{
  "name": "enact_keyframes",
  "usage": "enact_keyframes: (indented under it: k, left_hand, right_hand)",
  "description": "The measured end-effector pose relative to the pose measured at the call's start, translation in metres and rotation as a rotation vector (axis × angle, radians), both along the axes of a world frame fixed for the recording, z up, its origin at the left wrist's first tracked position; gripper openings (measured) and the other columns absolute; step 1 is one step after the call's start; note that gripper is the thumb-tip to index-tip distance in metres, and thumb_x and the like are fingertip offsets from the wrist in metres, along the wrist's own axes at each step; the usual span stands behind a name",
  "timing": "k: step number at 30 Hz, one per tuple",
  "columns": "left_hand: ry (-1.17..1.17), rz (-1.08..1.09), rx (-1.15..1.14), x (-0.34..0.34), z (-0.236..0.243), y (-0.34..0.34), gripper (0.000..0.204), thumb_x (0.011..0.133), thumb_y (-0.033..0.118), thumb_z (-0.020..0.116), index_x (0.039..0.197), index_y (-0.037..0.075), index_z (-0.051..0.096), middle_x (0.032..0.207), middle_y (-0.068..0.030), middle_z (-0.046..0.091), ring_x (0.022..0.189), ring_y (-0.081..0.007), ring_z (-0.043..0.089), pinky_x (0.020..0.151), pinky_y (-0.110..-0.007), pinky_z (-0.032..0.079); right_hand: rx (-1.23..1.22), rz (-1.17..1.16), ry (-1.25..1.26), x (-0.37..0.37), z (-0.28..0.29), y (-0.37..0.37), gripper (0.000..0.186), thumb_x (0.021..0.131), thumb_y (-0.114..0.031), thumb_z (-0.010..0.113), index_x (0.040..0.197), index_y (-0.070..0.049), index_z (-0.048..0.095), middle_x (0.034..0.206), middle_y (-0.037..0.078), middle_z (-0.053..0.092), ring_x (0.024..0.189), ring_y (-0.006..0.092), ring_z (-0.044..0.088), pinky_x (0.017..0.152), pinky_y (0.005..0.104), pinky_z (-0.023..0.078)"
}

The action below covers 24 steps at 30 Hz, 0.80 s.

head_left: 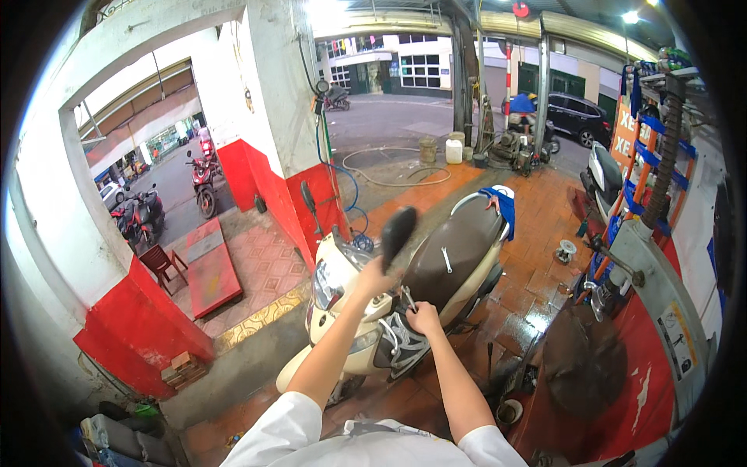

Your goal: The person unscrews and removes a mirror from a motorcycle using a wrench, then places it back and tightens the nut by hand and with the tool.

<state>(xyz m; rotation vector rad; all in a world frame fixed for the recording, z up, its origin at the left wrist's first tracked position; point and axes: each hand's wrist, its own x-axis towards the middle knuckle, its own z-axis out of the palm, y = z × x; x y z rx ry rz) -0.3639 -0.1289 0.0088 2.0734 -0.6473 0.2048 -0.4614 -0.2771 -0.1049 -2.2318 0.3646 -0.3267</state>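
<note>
A cream scooter (pixel 320 317) stands below me with its brown seat (pixel 455 253) pointing away to the right. My left hand (pixel 375 280) is closed around the lower part of a black rear-view mirror (pixel 398 230), over the handlebar. My right hand (pixel 423 317) is closed on a wrench (pixel 408 297), whose far end reaches toward the handlebar just below the mirror. The exact contact of that end is too small to tell. On the seat lies a second wrench (pixel 447 260). A blue cloth (pixel 506 212) hangs over the scooter's rear end.
To the right stand a grey metal machine arm (pixel 657 280) and a red surface (pixel 622 397). A red-painted wall pillar (pixel 315 202) rises beyond the scooter's front. A blue hose (pixel 359 214) lies by it. Farther off are a white jug (pixel 454 151) and another scooter (pixel 604 175).
</note>
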Motion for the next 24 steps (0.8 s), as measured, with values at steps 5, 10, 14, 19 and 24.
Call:
enact_keyframes:
  k: [5, 10, 14, 19, 24]
  left_hand:
    - [-0.209, -0.224, -0.095, -0.06, -0.015, 0.008, 0.034, 0.076, 0.022, 0.078, 0.103, 0.003, 0.067, 0.081, -0.0136, 0.063, 0.084, -0.0274, 0.064, 0.075, -0.038, 0.051]
    - [-0.034, 0.115, -0.451, -0.06, -0.06, 0.057, 0.02, 0.092, 0.011, 0.068, 0.105, -0.003, 0.064, 0.092, -0.0007, 0.063, 0.08, -0.0093, 0.058, 0.07, -0.025, 0.048]
    - [0.126, 0.228, -0.623, 0.0, -0.063, 0.079, 0.028, 0.092, 0.019, 0.071, 0.11, -0.001, 0.065, 0.095, -0.0065, 0.068, 0.082, -0.012, 0.063, 0.071, -0.024, 0.05]
    - [0.017, 0.165, -0.137, 0.014, -0.012, 0.027, 0.032, 0.09, 0.027, 0.071, 0.095, -0.005, 0.069, 0.076, -0.0082, 0.07, 0.068, -0.0113, 0.063, 0.065, -0.029, 0.05]
    - [-0.106, -0.112, 0.001, -0.052, 0.004, -0.021, 0.028, 0.079, 0.023, 0.074, 0.094, 0.0, 0.07, 0.078, -0.0161, 0.071, 0.069, -0.0265, 0.068, 0.068, -0.037, 0.052]
  right_hand:
    - [-0.041, 0.074, -0.062, -0.006, -0.003, -0.013, 0.028, 0.079, -0.026, 0.064, 0.086, 0.001, 0.07, 0.084, 0.027, 0.066, 0.087, 0.043, 0.065, 0.079, 0.0476, 0.052]
    - [-0.03, 0.029, -0.129, 0.004, -0.009, -0.006, 0.026, 0.079, -0.023, 0.065, 0.084, 0.003, 0.068, 0.077, 0.027, 0.064, 0.08, 0.0436, 0.065, 0.073, 0.0473, 0.052]
    - [-0.027, 0.046, -0.085, -0.001, -0.001, 0.002, 0.028, 0.081, -0.024, 0.064, 0.088, 0.003, 0.069, 0.08, 0.027, 0.066, 0.081, 0.0428, 0.066, 0.077, 0.0472, 0.053]
    - [-0.019, 0.06, -0.015, -0.002, 0.005, -0.005, 0.03, 0.081, -0.025, 0.064, 0.089, 0.003, 0.069, 0.087, 0.027, 0.067, 0.088, 0.0421, 0.065, 0.083, 0.048, 0.052]
    - [-0.027, 0.056, -0.026, -0.003, -0.007, -0.011, 0.031, 0.079, -0.025, 0.064, 0.092, 0.003, 0.07, 0.09, 0.026, 0.068, 0.091, 0.0417, 0.066, 0.084, 0.0479, 0.052]
